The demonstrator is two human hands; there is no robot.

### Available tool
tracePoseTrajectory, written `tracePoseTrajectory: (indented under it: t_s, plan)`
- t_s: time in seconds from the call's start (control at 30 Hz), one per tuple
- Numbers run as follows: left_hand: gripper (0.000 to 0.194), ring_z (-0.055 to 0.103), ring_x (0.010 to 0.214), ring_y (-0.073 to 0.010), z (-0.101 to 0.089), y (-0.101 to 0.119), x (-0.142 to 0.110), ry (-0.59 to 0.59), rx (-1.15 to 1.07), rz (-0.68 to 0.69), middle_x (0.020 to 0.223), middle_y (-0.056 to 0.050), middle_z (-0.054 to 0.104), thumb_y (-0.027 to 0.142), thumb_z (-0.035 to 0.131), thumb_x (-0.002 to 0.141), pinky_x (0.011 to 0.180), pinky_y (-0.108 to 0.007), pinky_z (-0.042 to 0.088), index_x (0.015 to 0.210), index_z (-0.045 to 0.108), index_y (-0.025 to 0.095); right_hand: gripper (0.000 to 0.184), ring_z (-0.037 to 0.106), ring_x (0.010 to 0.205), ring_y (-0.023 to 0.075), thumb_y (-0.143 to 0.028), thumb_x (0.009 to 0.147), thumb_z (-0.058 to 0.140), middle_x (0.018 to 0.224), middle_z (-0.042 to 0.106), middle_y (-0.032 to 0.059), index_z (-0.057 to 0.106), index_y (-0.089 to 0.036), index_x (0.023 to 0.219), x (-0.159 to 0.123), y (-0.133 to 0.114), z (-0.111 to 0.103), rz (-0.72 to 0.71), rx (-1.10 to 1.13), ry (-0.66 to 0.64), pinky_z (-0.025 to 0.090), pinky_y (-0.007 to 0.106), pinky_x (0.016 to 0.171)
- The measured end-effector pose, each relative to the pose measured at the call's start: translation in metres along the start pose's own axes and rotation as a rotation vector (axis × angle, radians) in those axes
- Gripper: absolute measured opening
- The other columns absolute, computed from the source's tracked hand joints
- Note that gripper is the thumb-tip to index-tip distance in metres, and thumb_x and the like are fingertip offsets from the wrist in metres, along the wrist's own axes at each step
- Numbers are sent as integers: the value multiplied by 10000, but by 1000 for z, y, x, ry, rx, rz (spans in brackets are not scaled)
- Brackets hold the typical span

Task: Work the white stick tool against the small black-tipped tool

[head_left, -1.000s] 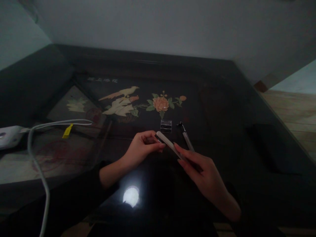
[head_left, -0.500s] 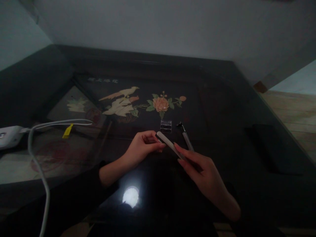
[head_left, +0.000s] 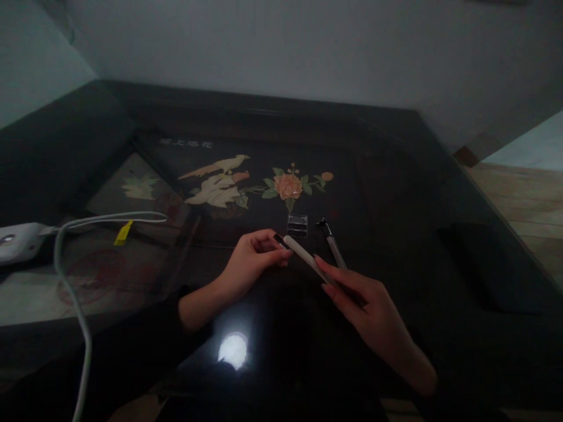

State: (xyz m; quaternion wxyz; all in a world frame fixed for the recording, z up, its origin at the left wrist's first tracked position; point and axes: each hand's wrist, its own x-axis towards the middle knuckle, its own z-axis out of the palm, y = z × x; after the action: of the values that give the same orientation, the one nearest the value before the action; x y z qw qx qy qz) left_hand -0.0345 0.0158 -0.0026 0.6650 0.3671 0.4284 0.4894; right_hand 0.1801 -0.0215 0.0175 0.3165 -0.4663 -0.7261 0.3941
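My right hand (head_left: 373, 310) is closed around a slim, pale, round-ended stick (head_left: 303, 255), which slants up to the left. The thumb and fingers of my left hand (head_left: 253, 258) pinch a small dark strip with a pale edge (head_left: 278, 239), right by the stick's upper end. Whether the two pieces touch is hard to make out. Just beyond my hands lies a small clear case (head_left: 298, 225) with dark bars inside. Beside it, partly hidden behind my right hand, rests a grey-and-black handle with a small black head (head_left: 335, 249).
The dark glossy table (head_left: 396, 176) has an inlaid bird and flower picture. At the left, a white plug-like device (head_left: 20, 241) trails a white cable (head_left: 65, 281) with a yellow tag (head_left: 124, 233). A dark flat object (head_left: 497, 266) lies at the right.
My right hand has drawn the pale stick slightly right and down, so more of the dark strip in my left hand shows. My left hand has hardly moved.
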Motion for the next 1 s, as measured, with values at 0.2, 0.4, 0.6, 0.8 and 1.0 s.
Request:
tracePoseTrajectory:
  t_s: [0.2,0.4,0.6,0.8,1.0]
  plan:
    - [231,552,514,-79,0,0,2,10,16,0,558,19,624,222,824,606,524,-190,443,645,615,132,401,681,1070,221,-160,884,576,1231,679,27,621,-289,1261,0,1,1,3,4,8,577,360,898]
    - [223,556,517,-80,7,1,-2,-92,50,-82,587,19,637,213,824,585,533,-197,472,656,631,126,392,685,1060,209,-164,891,570,1236,680,36,621,-269,1265,0,0,6,1,31,13,580,336,883]
    - [199,556,524,-88,9,1,-4,-114,62,-104,600,17,644,211,812,598,532,-204,478,709,667,132,392,671,1089,227,-171,889,570,1236,679,47,621,-258,1268,2,-1,7,-4,24,6,578,357,891]
    - [250,552,522,-74,2,-1,1,5,-10,-25,577,17,634,237,836,596,522,-178,435,647,615,130,397,678,1075,226,-162,885,578,1231,680,31,622,-276,1262,1,0,1,-4,-5,8,573,361,902]
    - [260,545,511,-70,2,1,1,26,-44,-29,546,20,623,230,848,578,520,-178,425,616,612,127,393,696,1034,209,-157,884,575,1227,682,31,625,-268,1258,0,2,1,-3,-5,15,575,345,891]
